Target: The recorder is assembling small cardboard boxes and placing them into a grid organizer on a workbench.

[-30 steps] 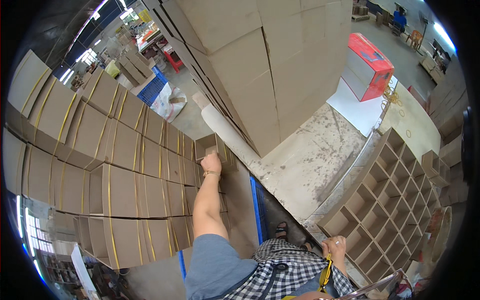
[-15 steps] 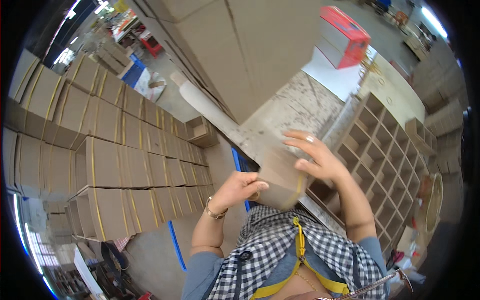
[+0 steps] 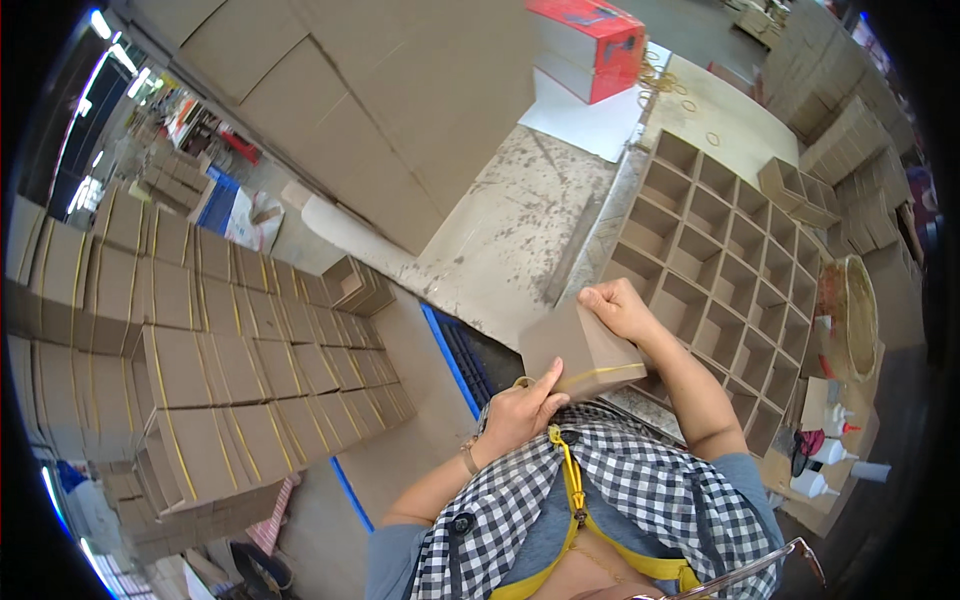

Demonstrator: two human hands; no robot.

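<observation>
Close against my checked apron, a small brown cardboard box [image 3: 562, 345] is held between both hands. A yellow rubber band [image 3: 602, 373] runs across its near end. My left hand [image 3: 525, 408] grips the box's near-left side, thumb and fingers by the band; a bit of yellow loop shows at those fingers. With fingers curled over the upper right edge, my right hand [image 3: 618, 308] holds the box from the other side. To the right lies a grid of open cardboard compartments [image 3: 700, 250], partly hidden by my right forearm.
Rows of banded cardboard boxes [image 3: 230, 370] are stacked at the left. A tall cardboard stack [image 3: 370, 110] stands on the stained worktable [image 3: 530, 215]. A red and white carton [image 3: 590, 50], loose rubber bands [image 3: 660, 78] and glue bottles [image 3: 825, 450] lie around the table.
My right hand, fingers spread before, has closed on the box's upper edge. My left hand has shifted along the near side. The view has swung rightward.
</observation>
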